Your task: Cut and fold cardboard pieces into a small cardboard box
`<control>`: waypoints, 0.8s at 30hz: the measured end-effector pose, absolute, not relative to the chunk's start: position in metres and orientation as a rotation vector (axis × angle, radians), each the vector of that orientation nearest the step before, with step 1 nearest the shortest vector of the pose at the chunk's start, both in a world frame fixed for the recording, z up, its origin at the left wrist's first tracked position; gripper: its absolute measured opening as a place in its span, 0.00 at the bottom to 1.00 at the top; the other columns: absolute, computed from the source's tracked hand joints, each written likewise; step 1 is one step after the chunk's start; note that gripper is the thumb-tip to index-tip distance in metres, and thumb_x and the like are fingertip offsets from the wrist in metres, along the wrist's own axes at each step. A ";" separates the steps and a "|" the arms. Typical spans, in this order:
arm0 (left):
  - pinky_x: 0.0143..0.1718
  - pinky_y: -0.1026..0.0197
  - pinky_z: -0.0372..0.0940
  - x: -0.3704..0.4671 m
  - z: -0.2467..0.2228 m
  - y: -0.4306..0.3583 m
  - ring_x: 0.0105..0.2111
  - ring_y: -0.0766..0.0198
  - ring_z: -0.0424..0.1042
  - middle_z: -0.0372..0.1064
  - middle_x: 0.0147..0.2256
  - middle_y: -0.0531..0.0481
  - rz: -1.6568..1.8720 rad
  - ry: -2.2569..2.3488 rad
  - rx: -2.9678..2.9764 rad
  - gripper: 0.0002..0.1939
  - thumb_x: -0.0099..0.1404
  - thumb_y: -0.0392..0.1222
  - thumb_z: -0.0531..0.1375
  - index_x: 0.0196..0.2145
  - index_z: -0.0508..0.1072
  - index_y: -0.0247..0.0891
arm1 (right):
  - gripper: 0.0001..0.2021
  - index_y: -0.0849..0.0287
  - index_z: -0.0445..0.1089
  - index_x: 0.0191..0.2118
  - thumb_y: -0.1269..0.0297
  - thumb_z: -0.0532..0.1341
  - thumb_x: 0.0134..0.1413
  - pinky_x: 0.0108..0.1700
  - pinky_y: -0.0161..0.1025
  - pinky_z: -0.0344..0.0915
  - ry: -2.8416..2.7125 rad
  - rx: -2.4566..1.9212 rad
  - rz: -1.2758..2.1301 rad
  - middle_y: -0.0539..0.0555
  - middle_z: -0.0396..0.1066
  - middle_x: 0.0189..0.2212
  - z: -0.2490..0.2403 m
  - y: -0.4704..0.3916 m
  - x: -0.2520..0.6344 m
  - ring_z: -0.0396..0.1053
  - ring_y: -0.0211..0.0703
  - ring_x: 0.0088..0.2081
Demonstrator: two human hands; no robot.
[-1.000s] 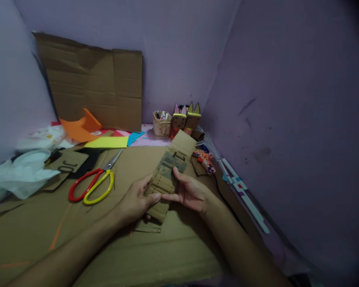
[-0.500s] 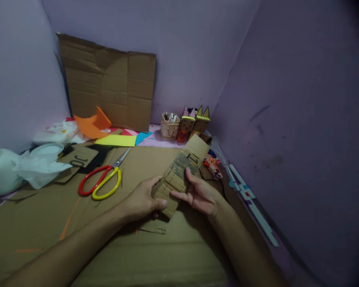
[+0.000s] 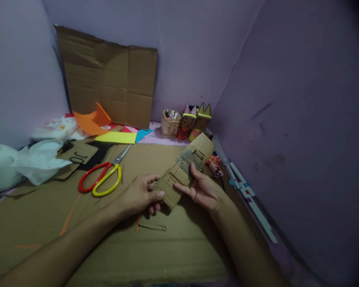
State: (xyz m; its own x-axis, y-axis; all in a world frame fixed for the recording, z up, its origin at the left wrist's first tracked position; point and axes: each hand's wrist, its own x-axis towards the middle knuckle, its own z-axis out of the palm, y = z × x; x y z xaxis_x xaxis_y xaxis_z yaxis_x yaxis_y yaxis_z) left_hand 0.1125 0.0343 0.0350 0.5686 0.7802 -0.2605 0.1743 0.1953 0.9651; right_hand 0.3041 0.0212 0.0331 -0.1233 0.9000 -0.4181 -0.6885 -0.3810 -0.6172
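A narrow strip of brown cardboard (image 3: 178, 177), creased across and printed with dark marks and dashed lines, is held tilted above the work surface. My left hand (image 3: 143, 193) pinches its lower left end, thumb on top and fingers behind. Along its right edge, my right hand (image 3: 205, 189) grips with the thumb near the dark printed patch; its index finger lies against the face, and the fingers behind are partly hidden. Left of my hands lie scissors (image 3: 107, 173) with one red and one yellow handle, blades pointing away.
A cardboard sheet (image 3: 110, 83) leans on the back wall. Orange paper (image 3: 92, 119) and yellow paper (image 3: 116, 138) lie before it. A pen cup (image 3: 170, 124) stands beside cardboard animal figures (image 3: 200, 119). A white pot (image 3: 0, 167) stands left; paper strips (image 3: 251, 203) run along the right wall.
The cardboard strip has shifted slightly up and right and turned a little, with both hands still on it. The whole view has moved slightly.
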 end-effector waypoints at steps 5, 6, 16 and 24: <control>0.11 0.71 0.58 0.116 0.035 0.032 0.11 0.71 0.62 0.67 0.17 0.54 0.505 0.944 1.357 0.12 0.53 0.39 0.59 0.36 0.66 0.32 | 0.13 0.61 0.65 0.45 0.61 0.51 0.61 0.33 0.42 0.74 -0.311 -0.898 1.754 0.57 0.73 0.39 0.034 0.020 0.304 0.73 0.44 0.37; 0.11 0.71 0.58 0.116 0.036 0.031 0.12 0.71 0.62 0.67 0.17 0.54 0.513 0.951 1.372 0.12 0.53 0.38 0.58 0.37 0.67 0.32 | 0.13 0.61 0.65 0.45 0.61 0.51 0.61 0.33 0.42 0.74 -0.314 -0.889 1.756 0.57 0.73 0.39 0.035 0.020 0.304 0.73 0.44 0.37; 0.11 0.71 0.57 0.116 0.044 0.024 0.12 0.71 0.61 0.65 0.15 0.56 0.596 0.955 1.440 0.15 0.52 0.39 0.58 0.38 0.69 0.31 | 0.15 0.62 0.63 0.47 0.60 0.49 0.62 0.33 0.43 0.74 -0.349 -0.781 1.877 0.58 0.74 0.38 0.032 0.021 0.307 0.74 0.45 0.38; 0.12 0.71 0.57 0.115 0.041 0.023 0.12 0.72 0.61 0.66 0.16 0.55 0.604 0.940 1.454 0.14 0.52 0.39 0.56 0.37 0.69 0.31 | 0.15 0.61 0.64 0.47 0.59 0.47 0.63 0.32 0.42 0.74 -0.361 -0.777 1.860 0.58 0.74 0.38 0.034 0.019 0.304 0.74 0.45 0.38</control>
